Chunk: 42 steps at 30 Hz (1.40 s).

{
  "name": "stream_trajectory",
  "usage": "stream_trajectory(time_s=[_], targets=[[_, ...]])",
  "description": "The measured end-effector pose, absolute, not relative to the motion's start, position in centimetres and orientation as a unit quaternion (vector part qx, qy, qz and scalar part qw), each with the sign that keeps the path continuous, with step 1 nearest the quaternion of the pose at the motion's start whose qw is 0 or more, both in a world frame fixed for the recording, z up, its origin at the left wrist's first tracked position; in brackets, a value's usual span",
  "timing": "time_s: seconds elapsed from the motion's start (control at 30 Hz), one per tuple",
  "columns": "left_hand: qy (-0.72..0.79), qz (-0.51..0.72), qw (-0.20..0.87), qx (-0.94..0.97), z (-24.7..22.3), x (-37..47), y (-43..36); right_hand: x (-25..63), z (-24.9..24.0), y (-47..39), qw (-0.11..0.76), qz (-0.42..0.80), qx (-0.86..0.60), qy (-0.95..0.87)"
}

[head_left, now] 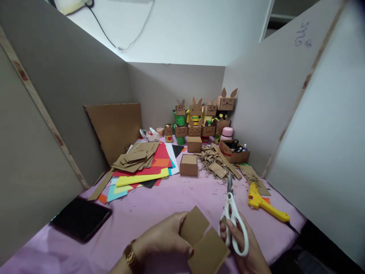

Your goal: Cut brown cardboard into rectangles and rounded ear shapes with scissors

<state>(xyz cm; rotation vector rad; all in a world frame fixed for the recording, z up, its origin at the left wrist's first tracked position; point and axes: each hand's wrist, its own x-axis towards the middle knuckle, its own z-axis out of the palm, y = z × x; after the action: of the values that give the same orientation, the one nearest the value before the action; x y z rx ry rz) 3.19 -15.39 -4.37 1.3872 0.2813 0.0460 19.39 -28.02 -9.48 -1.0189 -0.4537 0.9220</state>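
Note:
Two brown cardboard pieces (209, 251) are pinched between the thumb and fingers of my left hand (168, 234), low in the middle of the view. A gold watch band circles that wrist. White-handled scissors (234, 215) sit in my right hand (242, 243), blades pointing away from me and looking closed. My right thumb and fingers are around the handle loops. Beyond my hands stands a small brown cardboard box (188, 166), with another box (194, 144) behind it.
Cardboard sheets (134, 158) lie over coloured paper (142, 178) at left. A black tablet-like device (81, 219) is at front left. Cardboard scraps (212, 160), a yellow glue gun (266, 203) and a supply box (235, 154) are at right. Cardboard animal figures (195, 110) line the back. Grey panels enclose the table.

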Motion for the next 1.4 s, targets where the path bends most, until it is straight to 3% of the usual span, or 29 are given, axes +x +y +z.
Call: stream_trajectory(time_s=[0.17, 0.47, 0.6, 0.73, 0.83, 1.0, 1.07, 1.2, 1.4], targets=[[0.126, -0.106, 0.686, 0.709, -2.2, 3.4, -13.3, 19.0, -8.7, -27.3, 0.696, 0.464, -0.475, -0.275], [0.063, -0.243, 0.549, 0.797, -0.7, 7.3, -11.2, 18.3, -8.9, -26.4, 0.681, 0.45, -0.481, -0.321], [0.108, -0.161, 0.469, 0.861, -0.1, 8.3, -9.8, 18.4, -8.8, -26.1, 0.707, 0.42, -0.502, -0.269], [0.186, 0.119, 0.335, 0.916, -0.6, 6.9, -10.8, 18.8, -8.9, -25.8, 0.75, 0.377, -0.514, -0.179], [0.226, 0.247, 0.29, 0.897, -3.5, 5.1, -13.9, 19.0, -8.9, -25.8, 0.779, 0.368, -0.487, -0.141], [0.168, 0.097, 0.203, 0.96, -9.8, 3.1, -17.3, 18.6, -8.6, -26.6, 0.806, 0.435, -0.388, -0.099], [0.157, 0.077, 0.194, 0.965, -10.5, 2.9, -17.0, 18.6, -8.8, -27.1, 0.807, 0.477, -0.339, -0.076], [0.2, 0.161, 0.203, 0.945, -8.1, 2.8, -16.8, 18.5, -10.0, -27.7, 0.798, 0.493, -0.342, -0.056], [0.229, 0.254, 0.469, 0.814, -5.0, 4.8, -21.0, 16.2, -11.1, -27.8, 0.793, 0.446, -0.409, -0.071]])
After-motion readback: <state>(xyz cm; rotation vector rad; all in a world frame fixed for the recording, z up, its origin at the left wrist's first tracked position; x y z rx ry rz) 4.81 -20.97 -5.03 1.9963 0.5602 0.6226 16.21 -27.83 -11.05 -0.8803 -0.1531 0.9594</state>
